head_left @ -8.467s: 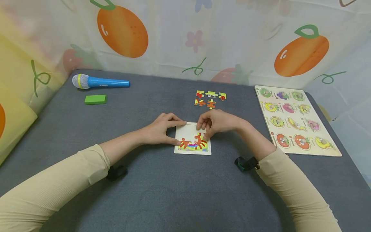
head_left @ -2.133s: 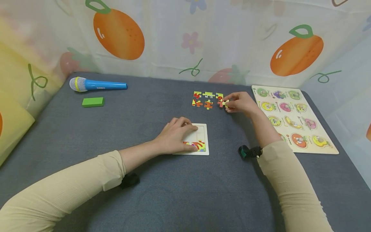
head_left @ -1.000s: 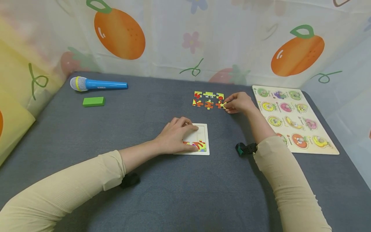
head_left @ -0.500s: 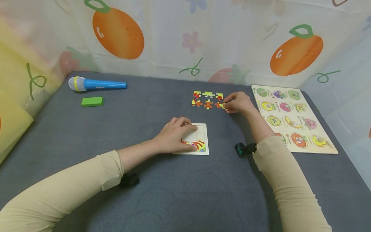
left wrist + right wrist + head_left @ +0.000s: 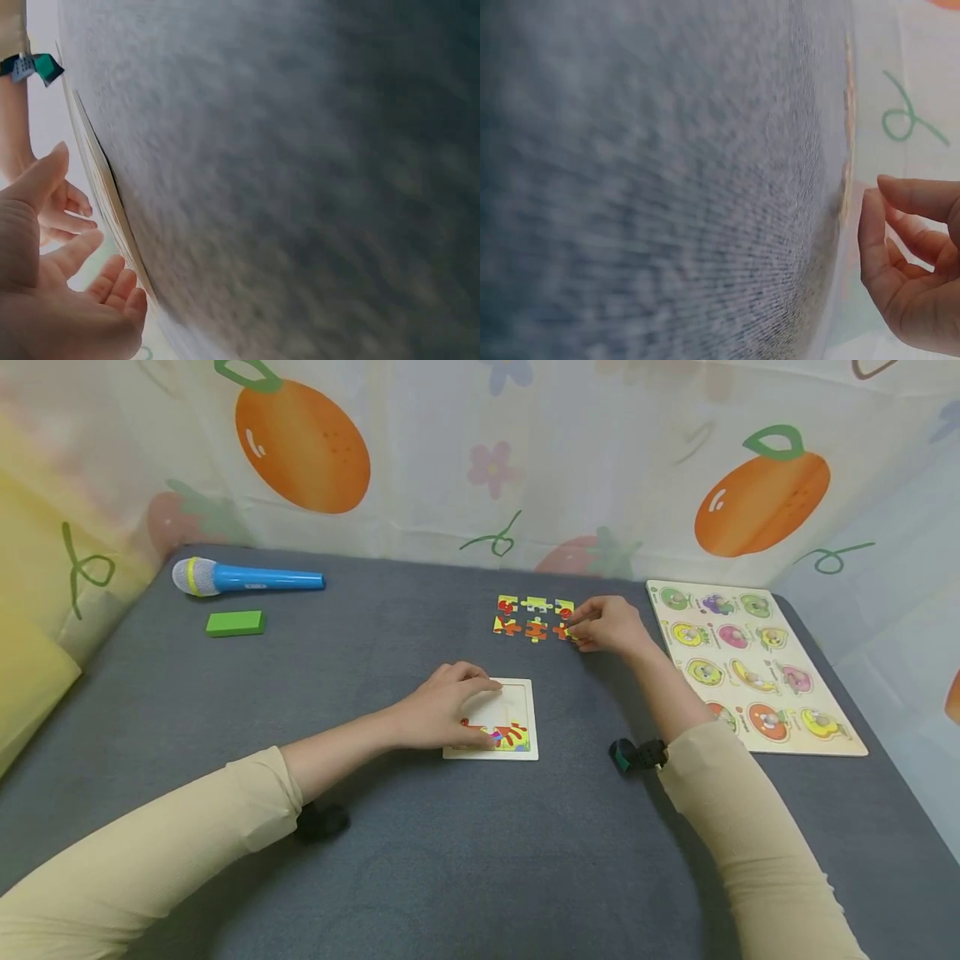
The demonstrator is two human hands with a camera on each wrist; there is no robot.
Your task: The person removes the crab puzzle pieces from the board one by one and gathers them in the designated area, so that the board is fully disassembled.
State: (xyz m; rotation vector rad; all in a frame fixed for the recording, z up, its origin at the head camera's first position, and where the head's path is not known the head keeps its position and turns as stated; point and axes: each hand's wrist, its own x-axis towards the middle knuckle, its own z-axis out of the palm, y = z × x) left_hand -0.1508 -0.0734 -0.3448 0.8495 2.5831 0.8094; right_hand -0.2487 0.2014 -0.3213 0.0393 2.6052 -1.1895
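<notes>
My left hand (image 5: 435, 706) rests at the left side of a small white puzzle tray (image 5: 533, 718), thumb along its lower part and fingertips at the top edge. Colourful pieces (image 5: 514, 737) fill the tray's lower part; its upper part shows bare board. Behind the tray lie two rows of loose yellow and red jigsaw pieces (image 5: 536, 630). My right hand (image 5: 611, 627) pinches the jigsaw piece (image 5: 561, 632) at the right end of the front row, partly hiding it. In the right wrist view, thumb and index fingertips (image 5: 871, 193) come together; the piece is not visible there.
A board of fruit pictures (image 5: 750, 672) lies at the right, beside my right forearm. At the back left are a blue toy microphone (image 5: 251, 578) and a green block (image 5: 236, 623). A fruit-print cloth (image 5: 420, 460) hangs along the table's back edge.
My right hand has gone from the tray to the loose pieces, adding one to the front row and sliding it leftward. My left hand has shifted slightly left, uncovering more of the tray.
</notes>
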